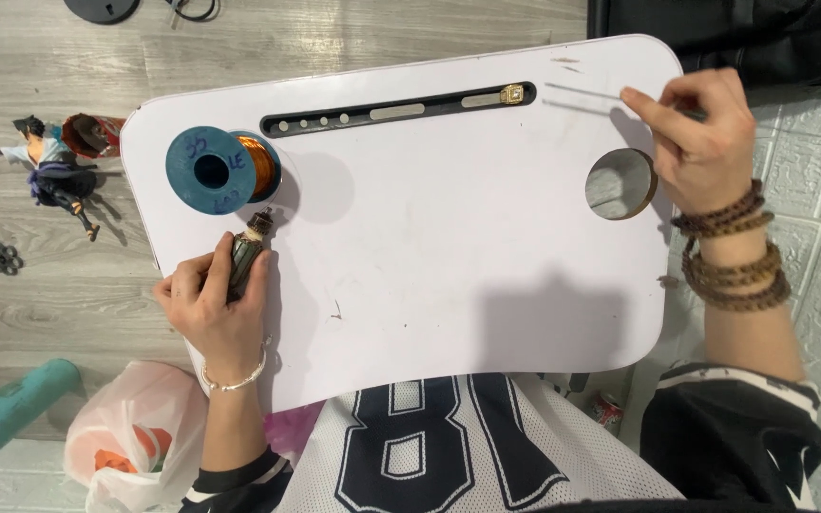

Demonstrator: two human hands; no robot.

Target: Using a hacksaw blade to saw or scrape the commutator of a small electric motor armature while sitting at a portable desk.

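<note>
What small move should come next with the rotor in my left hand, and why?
Probably bring the right hand across to the rotor. The left hand grips it upright just below the wire spool, while the right sits far off at the tray's corner, pinching something thin I can't make out.

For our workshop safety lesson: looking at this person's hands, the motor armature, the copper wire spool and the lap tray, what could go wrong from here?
1. The wire spool lies on its side near the tray's left edge; it could roll off.
2. The left hand holds the armature at that same edge, so a slip may drop it to the floor.
3. The right hand pinches something thin, possibly wire, which is hard to see and might kink or snap.
</note>
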